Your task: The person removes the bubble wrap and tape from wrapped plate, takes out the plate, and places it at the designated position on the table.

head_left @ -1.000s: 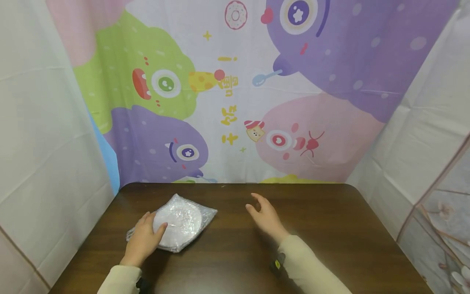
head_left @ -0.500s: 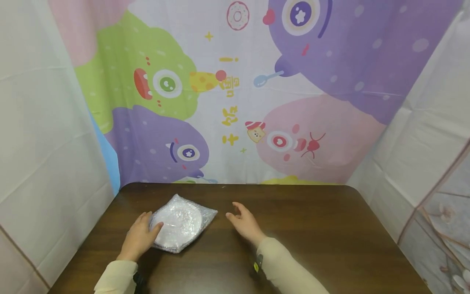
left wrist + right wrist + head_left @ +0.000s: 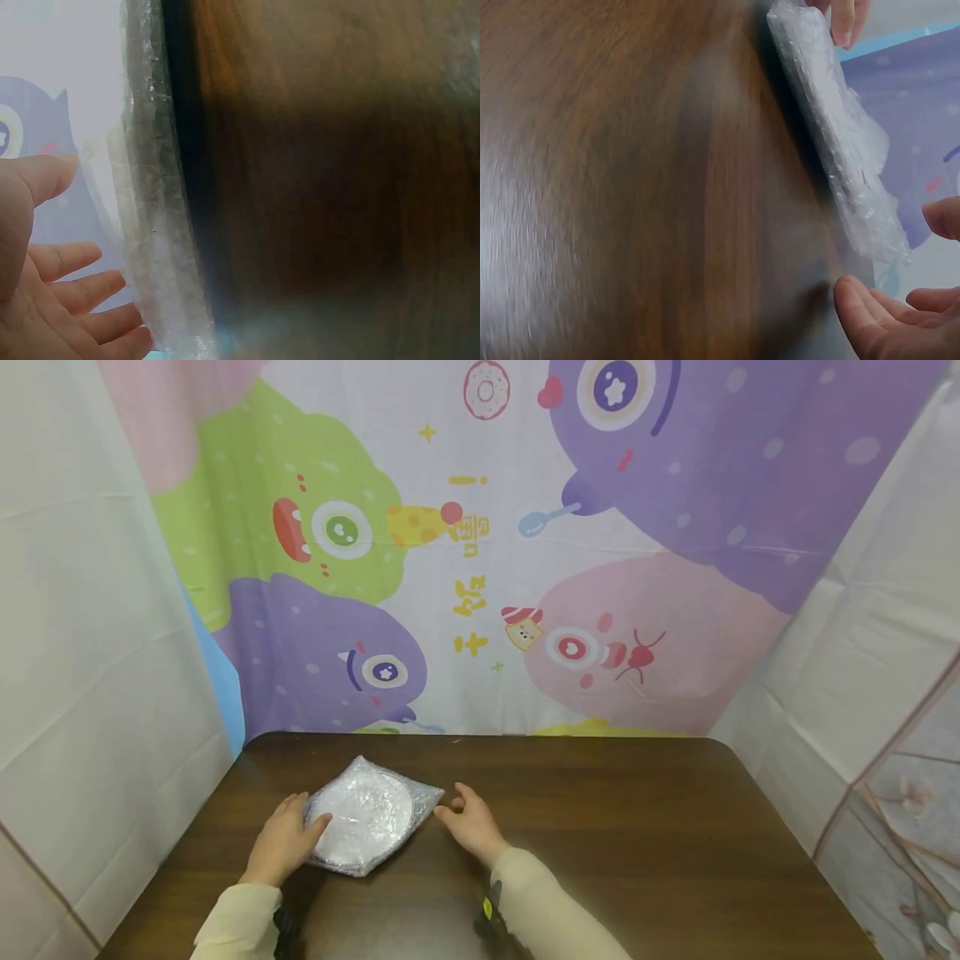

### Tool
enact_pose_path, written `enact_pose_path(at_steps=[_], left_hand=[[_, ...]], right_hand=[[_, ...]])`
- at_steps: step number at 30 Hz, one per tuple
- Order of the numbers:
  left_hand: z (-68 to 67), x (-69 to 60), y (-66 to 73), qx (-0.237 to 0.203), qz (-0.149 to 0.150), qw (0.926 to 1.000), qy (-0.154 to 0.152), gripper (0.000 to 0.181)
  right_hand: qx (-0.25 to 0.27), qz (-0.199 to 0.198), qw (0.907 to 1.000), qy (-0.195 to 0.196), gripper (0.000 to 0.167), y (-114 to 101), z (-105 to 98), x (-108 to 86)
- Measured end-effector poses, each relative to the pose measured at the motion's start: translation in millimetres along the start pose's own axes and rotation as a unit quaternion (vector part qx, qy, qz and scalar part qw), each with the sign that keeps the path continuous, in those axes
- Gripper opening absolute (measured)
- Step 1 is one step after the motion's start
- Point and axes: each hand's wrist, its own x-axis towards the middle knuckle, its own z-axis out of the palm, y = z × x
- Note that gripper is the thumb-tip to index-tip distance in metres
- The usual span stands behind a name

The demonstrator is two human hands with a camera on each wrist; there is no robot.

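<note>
A round white disc-like thing wrapped in clear bubble wrap (image 3: pixel 367 818) lies flat on the dark wooden table, left of the middle. Its exact kind is hidden by the wrap. At its left edge is my left hand (image 3: pixel 281 842), thumb over the near side and fingers spread along the rim; in the left wrist view the fingers (image 3: pixel 90 289) look straight, close to the wrap. By the package's right corner, my right hand (image 3: pixel 474 828) holds nothing, its thumb and fingers apart. The right wrist view shows a small gap between those fingertips (image 3: pixel 847 292) and the wrap.
The dark brown table (image 3: pixel 637 827) reaches back to a hanging cloth (image 3: pixel 480 568) printed with cartoon monsters. Pale cloth walls close off the left side (image 3: pixel 97 652) and the right side (image 3: pixel 817 693).
My right hand has moved left across the table to the package's right corner. My left hand has shifted slightly left, uncovering more of the rim. The package has barely moved.
</note>
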Motion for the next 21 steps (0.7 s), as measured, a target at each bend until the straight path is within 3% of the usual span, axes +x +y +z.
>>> enact_pose_path(at_steps=[6,12,21], left_hand=[[1.2,2.2,-2.1,-0.009,-0.012,0.9998,-0.013,0.066],[1.8,2.1,-3.2,-0.008,-0.026,0.9993,-0.027,0.067],[5.8,5.7,-8.5,0.000,-0.023,0.9991,-0.037,0.070]], right_hand=[[0.014,0.013,0.9998,0.001,0.066,-1.0,12.7,2.9],[0.016,-0.002,0.9999,0.006,0.064,-2.3,22.4,3.9],[0.100,0.015,0.9949,0.004,0.059,-3.9,28.4,4.2]])
